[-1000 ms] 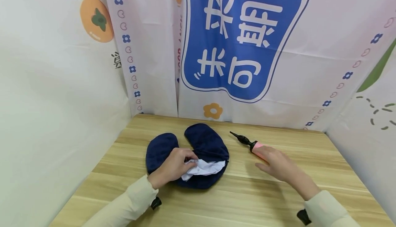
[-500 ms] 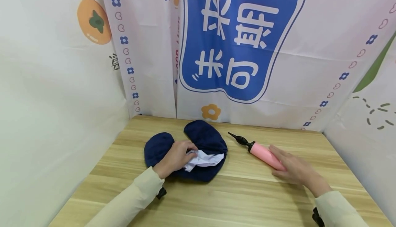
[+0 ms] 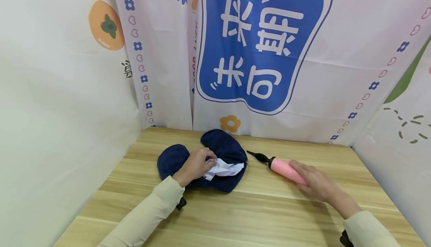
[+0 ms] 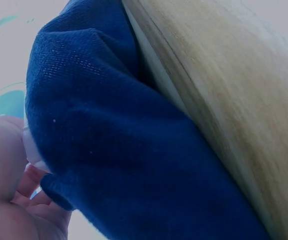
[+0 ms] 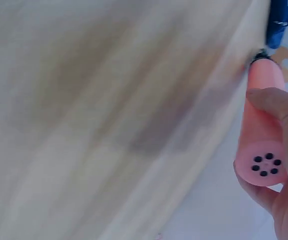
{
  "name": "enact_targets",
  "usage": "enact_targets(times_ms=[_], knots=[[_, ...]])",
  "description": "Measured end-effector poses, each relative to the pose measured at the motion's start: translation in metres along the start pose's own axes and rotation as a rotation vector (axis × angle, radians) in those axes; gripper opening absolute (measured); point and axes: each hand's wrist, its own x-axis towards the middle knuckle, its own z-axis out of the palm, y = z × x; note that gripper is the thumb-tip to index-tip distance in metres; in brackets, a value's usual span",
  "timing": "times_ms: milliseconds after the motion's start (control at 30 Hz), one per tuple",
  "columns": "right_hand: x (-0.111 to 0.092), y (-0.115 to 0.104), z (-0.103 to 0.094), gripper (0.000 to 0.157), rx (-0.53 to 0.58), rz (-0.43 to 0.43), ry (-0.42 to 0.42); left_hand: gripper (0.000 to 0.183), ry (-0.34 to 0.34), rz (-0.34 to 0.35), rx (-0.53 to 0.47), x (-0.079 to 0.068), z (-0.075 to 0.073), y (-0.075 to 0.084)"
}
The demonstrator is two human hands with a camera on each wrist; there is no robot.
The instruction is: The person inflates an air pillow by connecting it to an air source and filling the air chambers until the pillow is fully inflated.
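A navy, U-shaped neck pillow lies flat at the middle left of the table, its slit open and a white, crumpled inner piece showing through. My left hand holds the white piece near the slit's left end. In the left wrist view the navy fabric fills the middle, with my fingers partly hidden behind it. To the pillow's right, my right hand grips the rear end of a pink hand air pump. Its black nozzle points toward the pillow. The right wrist view shows several holes in the pump's end.
The wood-grain table stands between a white cloth wall on the left and another on the right. A printed curtain hangs behind its back edge.
My right hand has slid from the pump's middle to its rear end, uncovering more pink barrel. My left hand stays at the white piece. The head view has shifted slightly.
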Motion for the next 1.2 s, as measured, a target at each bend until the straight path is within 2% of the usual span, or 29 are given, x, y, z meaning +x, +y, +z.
enact_targets(times_ms=[133,233,367,600,867,1033,1200], knots=[[0.006,-0.009,-0.013,0.066,-0.052,-0.087,0.116,0.008,-0.002,0.006,0.001,-0.001,0.001,0.000],[0.011,-0.019,-0.027,0.062,-0.073,-0.127,0.157,0.008,-0.009,-0.003,0.001,0.000,0.003,0.000],[0.019,-0.032,-0.047,0.058,-0.077,-0.141,0.150,0.008,-0.017,-0.013,0.001,0.001,0.004,0.002],[0.028,-0.061,-0.085,0.057,-0.064,-0.098,0.098,0.008,-0.002,0.001,0.012,0.003,0.006,0.004],[0.034,-0.094,-0.120,0.057,-0.067,-0.097,0.089,0.007,0.004,-0.010,0.005,0.006,0.008,0.007],[0.034,-0.113,-0.136,0.057,-0.063,-0.118,0.092,0.006,0.015,-0.031,-0.014,0.009,0.011,0.007],[0.031,-0.126,-0.140,0.057,-0.078,-0.166,0.116,0.006,0.007,-0.066,-0.059,0.010,0.012,0.008]])
